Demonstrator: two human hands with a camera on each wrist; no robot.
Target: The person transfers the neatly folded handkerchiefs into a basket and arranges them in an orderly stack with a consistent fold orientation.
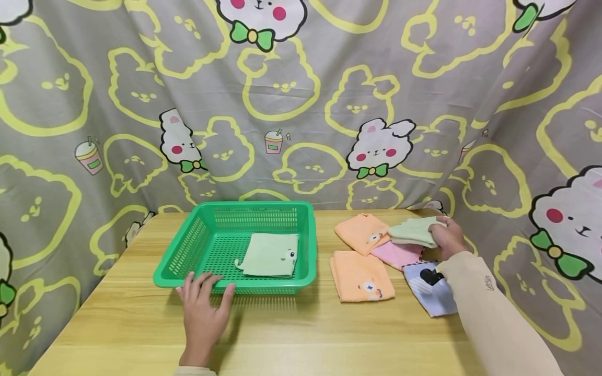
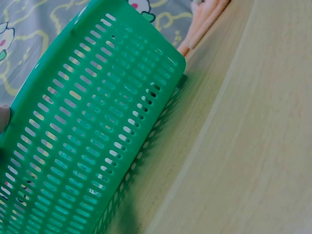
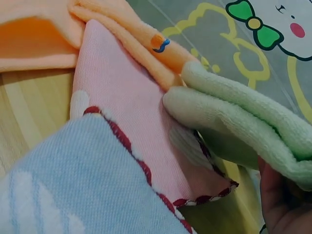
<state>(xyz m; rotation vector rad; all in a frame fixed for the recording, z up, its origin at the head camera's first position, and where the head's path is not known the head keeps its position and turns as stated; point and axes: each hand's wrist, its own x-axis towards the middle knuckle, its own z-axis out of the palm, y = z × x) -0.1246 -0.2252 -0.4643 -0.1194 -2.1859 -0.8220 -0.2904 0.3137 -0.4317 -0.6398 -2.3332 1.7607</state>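
My right hand [image 1: 449, 237] pinches the right end of a folded pale green towel [image 1: 414, 231] above the other towels. In the right wrist view the green towel [image 3: 239, 117] shows its doubled layers, with a finger beneath. Under it lies a pink towel [image 3: 117, 92], partly covered, beside an orange towel [image 1: 362, 233]. A blue towel [image 1: 430, 292] with a black patch is nearest my right forearm. My left hand [image 1: 204, 308] rests relaxed at the front rim of a green plastic basket [image 1: 235, 283]. Inside the basket lies another folded pale green towel [image 1: 270, 256] with an animal face.
A second orange towel [image 1: 362, 277] with a bear face lies between the basket and the blue towel. Everything stands on a wooden table [image 1: 291, 334]. A grey patterned curtain [image 1: 301, 172] hangs along the back and sides.
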